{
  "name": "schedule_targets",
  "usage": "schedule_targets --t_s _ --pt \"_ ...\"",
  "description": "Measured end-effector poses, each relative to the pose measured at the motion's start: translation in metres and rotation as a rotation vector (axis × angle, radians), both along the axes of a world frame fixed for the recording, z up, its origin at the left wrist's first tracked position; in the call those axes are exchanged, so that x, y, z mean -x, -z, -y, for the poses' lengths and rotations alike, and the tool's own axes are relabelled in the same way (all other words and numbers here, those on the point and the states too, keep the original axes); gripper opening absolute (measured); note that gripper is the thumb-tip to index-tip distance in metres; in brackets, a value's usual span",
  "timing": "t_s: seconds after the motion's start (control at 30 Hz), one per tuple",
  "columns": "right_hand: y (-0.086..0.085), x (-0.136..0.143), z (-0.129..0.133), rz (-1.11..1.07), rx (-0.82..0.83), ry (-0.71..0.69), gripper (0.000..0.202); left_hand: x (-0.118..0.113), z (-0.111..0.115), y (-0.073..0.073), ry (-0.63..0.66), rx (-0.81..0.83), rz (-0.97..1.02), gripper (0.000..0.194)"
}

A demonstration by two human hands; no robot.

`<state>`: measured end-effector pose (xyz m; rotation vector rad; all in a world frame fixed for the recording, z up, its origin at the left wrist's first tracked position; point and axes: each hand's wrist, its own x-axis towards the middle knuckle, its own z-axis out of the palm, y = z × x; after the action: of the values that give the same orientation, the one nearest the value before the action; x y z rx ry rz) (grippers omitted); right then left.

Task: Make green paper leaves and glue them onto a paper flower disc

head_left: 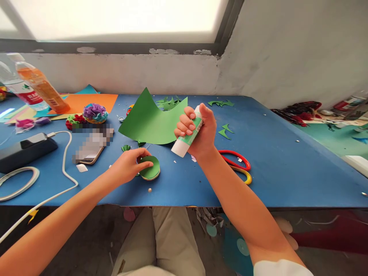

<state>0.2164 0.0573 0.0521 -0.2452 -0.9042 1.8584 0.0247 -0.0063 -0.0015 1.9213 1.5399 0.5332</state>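
Observation:
My left hand (132,162) is near the table's front edge, its thumb on top of a round green paper disc (153,169) and its fingers curled at the far side. A pale rim shows under the disc; whether it is a stack I cannot tell. Raised above the table, my right hand (207,132) is wrapped round a white and green glue stick (181,148), which is tilted with its white end down to the left. Behind both hands lies a curled sheet of green paper (152,120). Scissors (244,164) with red and yellow handles rest partly behind my right forearm.
Green paper scraps (225,132) lie at the back and right. To the left are a phone (93,151), a white cable (70,168), a tape roll (34,178), paper flowers (94,113) and an orange drink bottle (43,86). A small bead (149,190) sits near the front edge.

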Motion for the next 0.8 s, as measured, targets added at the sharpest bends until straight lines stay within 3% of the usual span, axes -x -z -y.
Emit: schedule_targets --t_s 0.37,0.5,0.6,0.7,0.8 --pt "0.004 0.003 0.001 0.06 -0.067 -0.027 0.046 -0.005 0.006 0.002 -0.001 -0.092 -0.144 0.028" --pt "0.006 0.004 0.001 0.086 -0.073 -0.024 0.045 -0.006 0.015 0.008 0.008 -0.378 -0.297 0.037" --pt "0.007 0.005 0.001 0.078 -0.081 -0.024 0.044 -0.009 0.029 0.017 0.173 -0.497 -0.455 0.052" --pt "0.008 0.006 0.0 0.074 -0.085 -0.031 0.042 -0.012 0.04 0.024 0.322 -0.403 -0.541 0.083" --pt "0.008 0.006 0.0 0.086 -0.084 -0.029 0.04 -0.014 0.043 0.025 0.341 -0.34 -0.573 0.099"
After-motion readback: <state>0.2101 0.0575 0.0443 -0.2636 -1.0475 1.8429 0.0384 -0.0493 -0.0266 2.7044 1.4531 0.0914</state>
